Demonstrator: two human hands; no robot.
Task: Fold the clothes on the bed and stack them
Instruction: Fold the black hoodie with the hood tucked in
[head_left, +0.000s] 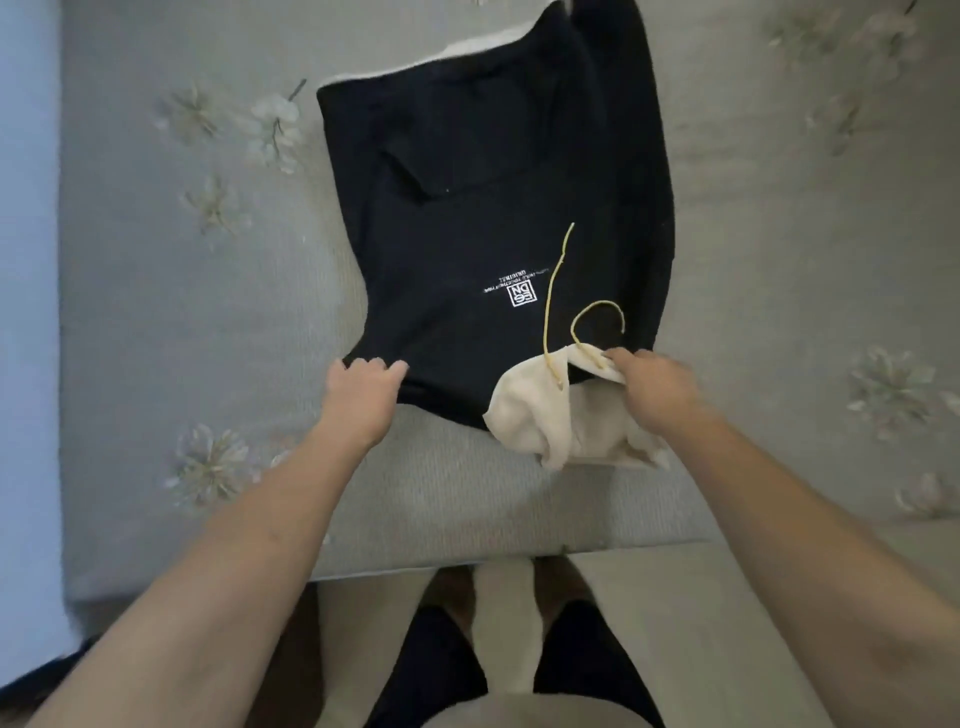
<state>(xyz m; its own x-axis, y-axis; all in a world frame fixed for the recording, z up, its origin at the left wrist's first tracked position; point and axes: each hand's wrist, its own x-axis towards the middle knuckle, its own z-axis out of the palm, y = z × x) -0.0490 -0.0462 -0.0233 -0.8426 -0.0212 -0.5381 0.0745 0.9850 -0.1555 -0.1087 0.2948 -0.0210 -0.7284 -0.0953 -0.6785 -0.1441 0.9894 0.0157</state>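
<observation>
A black hoodie (493, 208) with a small white logo lies spread on the grey bed, its hood end toward me. The cream hood lining (524, 415) is turned out at the near edge, with two yellow drawstrings (556, 280) curling over the black cloth. My left hand (363, 400) grips the near left corner of the hoodie. My right hand (654, 384) pinches the cream hood edge at the near right. A pale strip of another cloth (467, 49) shows under the hoodie's far edge.
The bedspread (182, 312) is grey with pale flower prints. Its near edge runs across the frame just in front of my legs. A light blue surface (26, 312) borders the bed at the left. The floor (701, 623) lies below.
</observation>
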